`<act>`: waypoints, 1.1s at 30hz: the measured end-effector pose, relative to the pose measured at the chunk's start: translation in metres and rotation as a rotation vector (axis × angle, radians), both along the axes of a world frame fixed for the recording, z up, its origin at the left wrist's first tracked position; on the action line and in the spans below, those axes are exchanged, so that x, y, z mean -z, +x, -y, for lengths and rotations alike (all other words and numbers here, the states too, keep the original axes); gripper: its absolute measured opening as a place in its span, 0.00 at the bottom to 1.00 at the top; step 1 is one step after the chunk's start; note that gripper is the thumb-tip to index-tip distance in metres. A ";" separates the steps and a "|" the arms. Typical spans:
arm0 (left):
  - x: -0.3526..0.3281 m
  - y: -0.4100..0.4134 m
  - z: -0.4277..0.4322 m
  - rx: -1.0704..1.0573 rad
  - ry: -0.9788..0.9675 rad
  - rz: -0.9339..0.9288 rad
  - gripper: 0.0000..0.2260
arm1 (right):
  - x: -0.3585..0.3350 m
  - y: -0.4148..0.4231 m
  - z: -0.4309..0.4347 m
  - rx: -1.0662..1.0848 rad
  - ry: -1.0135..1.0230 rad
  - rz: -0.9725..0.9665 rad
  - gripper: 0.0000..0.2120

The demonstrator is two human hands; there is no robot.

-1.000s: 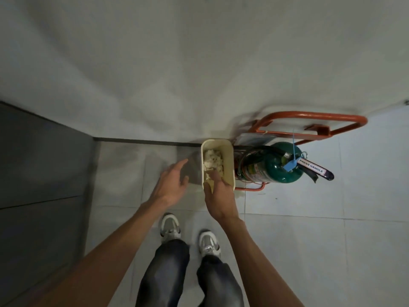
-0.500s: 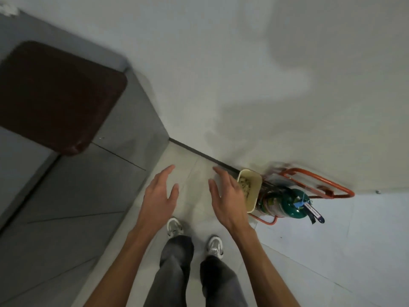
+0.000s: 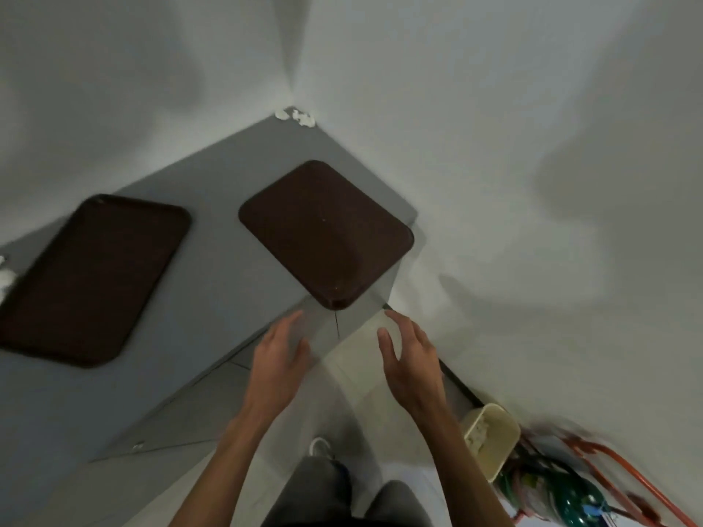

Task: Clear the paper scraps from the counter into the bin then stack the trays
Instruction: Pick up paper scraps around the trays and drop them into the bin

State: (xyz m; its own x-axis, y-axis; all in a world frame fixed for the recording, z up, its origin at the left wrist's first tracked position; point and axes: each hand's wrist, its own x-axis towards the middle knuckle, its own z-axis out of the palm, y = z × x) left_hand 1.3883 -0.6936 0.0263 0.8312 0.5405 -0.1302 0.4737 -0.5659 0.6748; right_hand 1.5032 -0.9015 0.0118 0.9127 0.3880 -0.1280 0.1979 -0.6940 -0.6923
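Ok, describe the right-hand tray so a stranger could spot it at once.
Find the grey counter that runs into the corner of the white walls; two dark brown trays lie flat on it, apart. The right-hand tray is the one closer to that wall corner. Unlike the left tray, which sits wholly on the counter, one of its corners juts past the counter's front edge.

2 matt brown trays (image 3: pixel 327 237) (plastic-looking); crumpled paper scraps (image 3: pixel 296 116).

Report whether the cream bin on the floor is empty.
Not empty: white paper scraps show inside the cream rectangular plastic bin.
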 end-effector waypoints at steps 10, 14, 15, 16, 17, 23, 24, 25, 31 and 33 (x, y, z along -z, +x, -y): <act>-0.018 0.043 -0.114 -0.053 0.089 0.042 0.17 | -0.024 0.059 -0.109 -0.142 0.054 0.078 0.19; -0.006 0.092 -0.156 -0.082 0.120 0.063 0.15 | -0.022 0.116 -0.147 -0.172 0.039 0.065 0.18; -0.003 0.108 -0.166 -0.090 0.129 0.079 0.15 | -0.021 0.133 -0.159 -0.183 0.027 0.073 0.18; 0.000 0.125 -0.177 -0.109 0.130 0.095 0.15 | -0.020 0.152 -0.171 -0.200 0.017 0.082 0.18; 0.004 0.143 -0.186 -0.138 0.112 0.108 0.15 | -0.018 0.172 -0.184 -0.220 0.011 0.090 0.18; 0.003 0.232 -0.220 -0.271 0.103 0.186 0.15 | 0.000 0.297 -0.283 -0.369 -0.094 0.221 0.20; 0.002 0.242 -0.226 -0.282 0.105 0.195 0.15 | 0.004 0.318 -0.305 -0.396 -0.130 0.242 0.20; 0.001 0.251 -0.231 -0.292 0.102 0.204 0.15 | 0.007 0.339 -0.328 -0.414 -0.165 0.258 0.21; 0.000 0.283 -0.262 -0.338 0.072 0.259 0.15 | 0.024 0.446 -0.459 -0.528 -0.308 0.455 0.27; 0.000 0.289 -0.273 -0.340 0.081 0.256 0.14 | 0.030 0.476 -0.489 -0.562 -0.378 0.473 0.31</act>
